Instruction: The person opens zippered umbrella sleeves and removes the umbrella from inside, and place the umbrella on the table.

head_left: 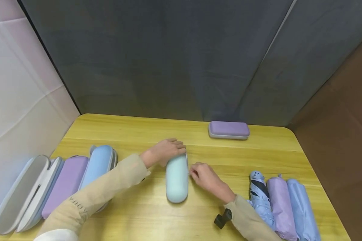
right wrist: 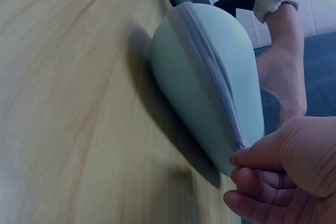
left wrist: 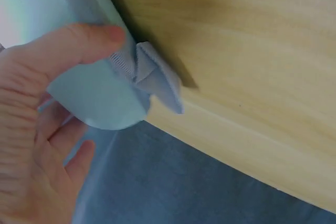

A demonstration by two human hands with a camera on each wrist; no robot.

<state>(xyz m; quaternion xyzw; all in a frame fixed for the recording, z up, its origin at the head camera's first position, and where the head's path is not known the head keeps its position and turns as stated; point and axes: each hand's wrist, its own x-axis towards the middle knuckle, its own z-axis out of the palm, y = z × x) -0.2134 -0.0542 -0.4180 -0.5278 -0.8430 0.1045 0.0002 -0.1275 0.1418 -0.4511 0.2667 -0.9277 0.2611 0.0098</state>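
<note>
A mint-green hard zip case lies on the wooden table in front of me, its long side pointing away. My left hand grips its far end; in the left wrist view the thumb presses along the zip seam, beside a folded grey fabric tab. On the case's right side, my right hand pinches the zip pull between thumb and forefinger. The right wrist view shows the grey zip running around the rounded near end to the slider at my fingertips, its teeth together along that stretch.
Left of my arm stand a blue case, a purple case and an opened grey-lined case. A purple case lies at the back edge. At right lie a patterned blue umbrella, a purple one and a plain blue one.
</note>
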